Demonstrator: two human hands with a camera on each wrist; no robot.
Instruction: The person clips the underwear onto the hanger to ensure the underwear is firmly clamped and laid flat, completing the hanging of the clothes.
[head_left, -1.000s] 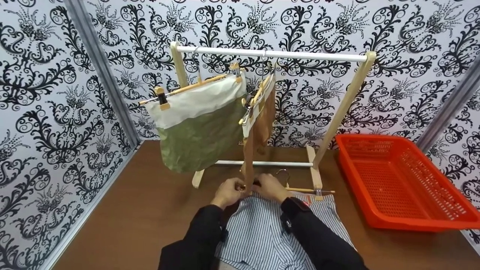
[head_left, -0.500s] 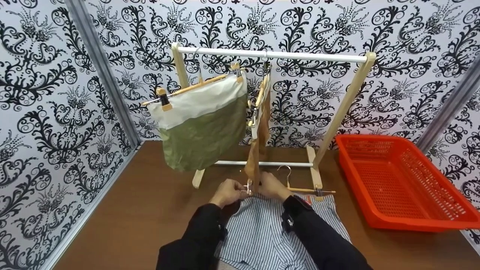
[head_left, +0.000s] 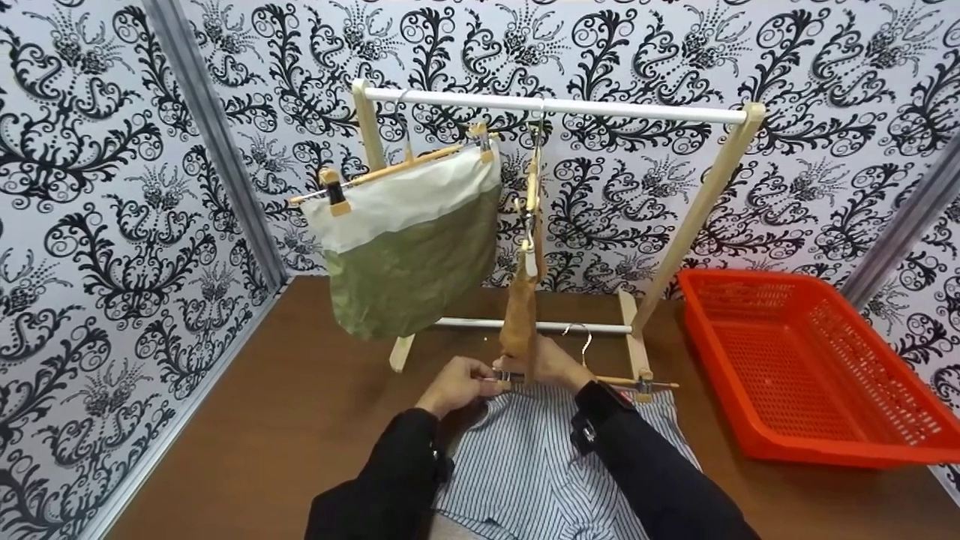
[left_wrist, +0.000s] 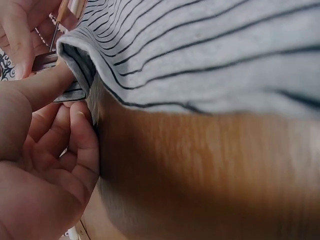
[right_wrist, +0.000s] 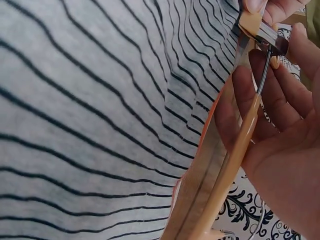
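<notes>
Grey-white shorts (head_left: 517,457) with dark stripes lie on the brown table (head_left: 285,420), waistband toward the rack. At the waistband's left corner, my left hand (head_left: 454,386) pinches the cloth between thumb and fingers, as the left wrist view shows. My right hand (head_left: 559,364) curls round the left end of a wooden clip hanger (right_wrist: 235,155), its thumb at the metal clip (right_wrist: 272,40). That clip sits over the waistband edge; how firmly it bites cannot be told. The hanger's right clip (head_left: 644,386) is on the waistband's other end. A hanging brown garment (head_left: 519,315) partly covers my right hand.
A rack with a white rail (head_left: 637,110) stands behind my hands. From it hangs a green garment (head_left: 412,277) with a cream top band, left of the brown one. An orange-red plastic basket (head_left: 810,450) stands at the right.
The brown garment has swung to hang nearly edge-on. Between my hands the left clip has come into clearer view at the waistband corner. Both hands stay close to the same place.
</notes>
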